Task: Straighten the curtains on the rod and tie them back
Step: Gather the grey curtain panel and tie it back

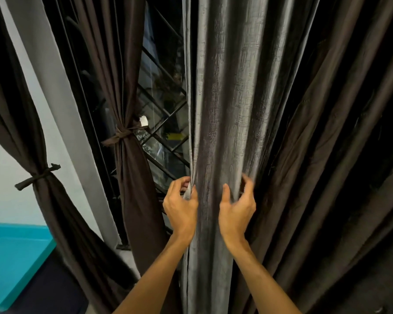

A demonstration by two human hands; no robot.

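At frame centre the left hand (pixel 180 208) grips the grey curtain (pixel 225 109) by its edge and the right hand (pixel 236 208) clutches a fold beside it, with a tied-back brown curtain (pixel 134 177) and a window grille (pixel 166 123) to their left.

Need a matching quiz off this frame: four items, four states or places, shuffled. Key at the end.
Items
1. grey curtain
2. far-left curtain
3. middle curtain
4. left hand

States or places
A. tied, beside the window grille
B. grips a fabric edge
C. untied, hanging in long folds
D. tied, in front of the pale wall

Pairs: 1-C, 2-D, 3-A, 4-B
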